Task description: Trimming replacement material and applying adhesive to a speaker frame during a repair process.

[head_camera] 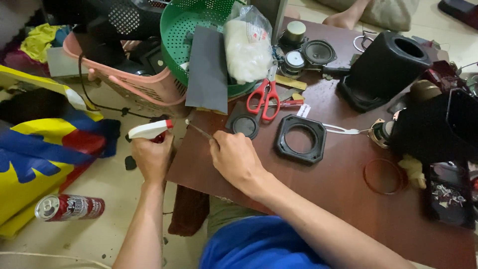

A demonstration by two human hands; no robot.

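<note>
My left hand [152,157] grips a white spray bottle with a red trigger [149,130] off the left edge of the brown table [343,194]. My right hand [234,157] rests at the table's near left corner and pinches a thin metal tool [200,130] whose tip points up-left toward the bottle's nozzle. Just beyond the right hand lie a round black speaker part [244,125] and a square black speaker frame [300,139]. Red-handled scissors [265,97] lie farther back.
A green basket [181,25] holding a dark sheet and a plastic bag leans on a pink basket [139,82]. Speaker drivers [318,51], a black speaker box [386,67], a copper ring [383,176] and a parts tray [448,194] crowd the table. A red can [69,207] lies on the floor.
</note>
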